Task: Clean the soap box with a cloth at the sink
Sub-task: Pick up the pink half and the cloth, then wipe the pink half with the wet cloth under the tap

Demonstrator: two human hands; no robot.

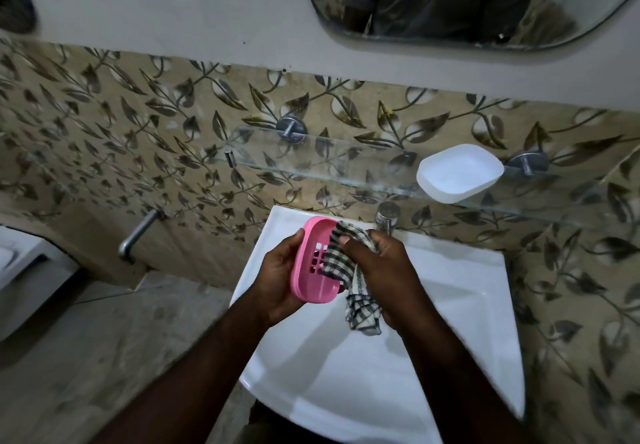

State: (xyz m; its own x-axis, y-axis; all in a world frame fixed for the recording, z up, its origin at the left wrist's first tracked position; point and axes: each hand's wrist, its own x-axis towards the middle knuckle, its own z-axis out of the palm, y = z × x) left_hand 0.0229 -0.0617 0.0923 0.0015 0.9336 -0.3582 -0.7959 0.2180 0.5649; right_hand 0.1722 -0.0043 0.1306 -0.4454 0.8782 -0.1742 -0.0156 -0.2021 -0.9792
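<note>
The room is a small bathroom with beige tiles that carry a dark leaf pattern, and a white sink [450,305] is fixed to this wall. Everything of the task is above the back part of the sink, close to its tap [388,216].

The pink soap box [313,270] is held in the air over the sink, not resting on it. The left hand [277,281] grasps it from the left side, with the palm behind it and the fingers [298,235] curled around its far edge. The right hand [384,270] is just to the right of the box and is clenched around a checked cloth [362,305]. The upper part of the cloth is pressed into the hollow of the box, and its loose end hangs down toward the sink.

The relation that matters: the box stands on its edge, with its open side turned to the right, toward the cloth hand. Its long axis runs from the wall side of the sink toward the person. I judge that the wiping stroke should therefore go along this line, and the right hand is the one that must travel while the left only keeps the box steady.

The box is an oval tray of smooth pink plastic with rows of small square drain holes in its floor. I cannot tell whether it is wet or dirty.

Above the sink, on a glass shelf [311,166], lies a white dish [459,173], perhaps the other half of the box.
</note>
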